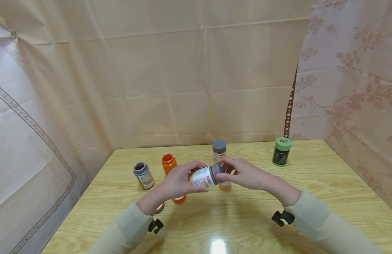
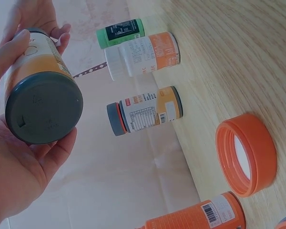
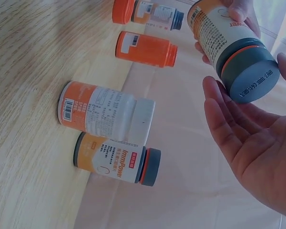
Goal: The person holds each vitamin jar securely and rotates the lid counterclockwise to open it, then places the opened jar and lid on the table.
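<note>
My left hand (image 1: 180, 180) grips a white and orange supplement bottle (image 1: 200, 177), lifted over the table and tilted, its grey cap (image 3: 250, 74) toward the right. In the left wrist view the bottle's dark base faces the camera. My right hand (image 1: 245, 173) pinches that cap between thumb and fingers; the cap sits on the bottle, an orange ring below it. Behind the hands stands a similar grey-capped bottle (image 3: 117, 160). Beside it, a white-capped bottle (image 3: 100, 107) is mostly hidden by my right hand in the head view.
At left stand an uncapped grey-necked bottle (image 1: 146, 178) and an uncapped orange bottle (image 1: 168, 163). An orange cap (image 2: 248, 155) and a dark cap (image 1: 159, 209) lie on the wooden table (image 1: 253, 218) near my left wrist. A green-lidded jar (image 1: 281, 152) stands back right. Cloth hangs behind.
</note>
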Action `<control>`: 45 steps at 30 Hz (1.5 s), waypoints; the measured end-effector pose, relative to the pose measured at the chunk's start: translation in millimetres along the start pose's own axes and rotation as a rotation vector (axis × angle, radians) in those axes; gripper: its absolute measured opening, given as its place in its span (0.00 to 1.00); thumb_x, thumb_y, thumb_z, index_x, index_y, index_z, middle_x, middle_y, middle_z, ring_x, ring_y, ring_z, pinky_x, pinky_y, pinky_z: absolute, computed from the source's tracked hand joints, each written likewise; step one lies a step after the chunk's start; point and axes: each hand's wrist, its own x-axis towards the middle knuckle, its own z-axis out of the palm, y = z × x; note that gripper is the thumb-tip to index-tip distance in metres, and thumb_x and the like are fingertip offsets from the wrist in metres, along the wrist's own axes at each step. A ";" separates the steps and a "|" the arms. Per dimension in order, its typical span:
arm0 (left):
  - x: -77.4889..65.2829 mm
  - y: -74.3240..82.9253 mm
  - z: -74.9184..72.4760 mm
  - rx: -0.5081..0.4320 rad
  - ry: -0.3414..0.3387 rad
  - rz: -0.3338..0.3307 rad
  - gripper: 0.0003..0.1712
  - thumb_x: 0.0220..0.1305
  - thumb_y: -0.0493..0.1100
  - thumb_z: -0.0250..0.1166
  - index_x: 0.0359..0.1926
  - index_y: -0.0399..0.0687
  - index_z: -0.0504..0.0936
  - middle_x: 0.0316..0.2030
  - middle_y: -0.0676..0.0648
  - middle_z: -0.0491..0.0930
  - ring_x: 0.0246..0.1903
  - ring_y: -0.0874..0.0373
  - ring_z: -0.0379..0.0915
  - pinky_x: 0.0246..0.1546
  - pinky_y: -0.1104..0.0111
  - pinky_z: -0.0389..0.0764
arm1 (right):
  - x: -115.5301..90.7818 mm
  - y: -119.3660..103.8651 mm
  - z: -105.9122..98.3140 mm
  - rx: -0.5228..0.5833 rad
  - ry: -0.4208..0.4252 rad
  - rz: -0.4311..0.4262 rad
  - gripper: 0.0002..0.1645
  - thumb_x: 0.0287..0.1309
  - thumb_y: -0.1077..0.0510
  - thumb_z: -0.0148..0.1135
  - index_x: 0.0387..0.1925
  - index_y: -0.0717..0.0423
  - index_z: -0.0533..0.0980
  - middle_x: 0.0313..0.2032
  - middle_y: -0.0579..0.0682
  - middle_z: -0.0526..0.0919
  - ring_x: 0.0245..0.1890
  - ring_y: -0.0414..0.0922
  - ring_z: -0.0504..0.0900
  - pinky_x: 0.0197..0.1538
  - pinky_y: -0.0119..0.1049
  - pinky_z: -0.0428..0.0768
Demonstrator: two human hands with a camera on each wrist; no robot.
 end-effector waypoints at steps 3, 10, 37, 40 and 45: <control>0.1 0.2 -0.2 -0.003 -0.001 -0.002 0.34 0.49 0.55 0.77 0.57 0.60 0.75 0.42 0.60 0.77 0.38 0.60 0.73 0.38 0.66 0.78 | -0.3 -0.8 -0.1 0.012 -0.002 0.007 0.26 0.67 0.45 0.59 0.59 0.55 0.70 0.37 0.44 0.79 0.39 0.42 0.78 0.40 0.42 0.79; -0.5 -0.3 -0.8 0.004 0.000 -0.009 0.35 0.49 0.58 0.76 0.58 0.61 0.75 0.42 0.60 0.77 0.38 0.61 0.73 0.37 0.66 0.77 | -0.3 -3.0 -0.3 0.021 -0.003 -0.015 0.28 0.62 0.49 0.65 0.59 0.56 0.70 0.41 0.46 0.79 0.41 0.44 0.78 0.44 0.40 0.80; -2.4 -0.1 -2.4 -0.019 -0.002 0.002 0.33 0.50 0.59 0.75 0.57 0.61 0.75 0.43 0.60 0.77 0.38 0.60 0.74 0.37 0.67 0.78 | -1.2 -3.9 2.3 0.032 0.011 -0.036 0.30 0.66 0.49 0.61 0.64 0.54 0.65 0.48 0.49 0.78 0.46 0.46 0.78 0.44 0.42 0.80; -2.5 0.9 -2.2 -0.005 -0.015 0.015 0.33 0.51 0.60 0.75 0.57 0.61 0.76 0.42 0.61 0.77 0.38 0.61 0.73 0.37 0.67 0.77 | -0.5 -2.0 3.4 0.039 -0.001 -0.023 0.25 0.69 0.47 0.55 0.61 0.55 0.69 0.42 0.47 0.80 0.43 0.45 0.79 0.42 0.40 0.79; -2.9 1.5 -2.1 0.033 -0.024 0.013 0.33 0.51 0.60 0.74 0.58 0.62 0.76 0.41 0.61 0.77 0.38 0.61 0.73 0.36 0.67 0.77 | 0.8 0.3 4.4 0.051 -0.004 -0.037 0.18 0.68 0.49 0.58 0.53 0.55 0.74 0.38 0.45 0.81 0.40 0.42 0.80 0.40 0.38 0.79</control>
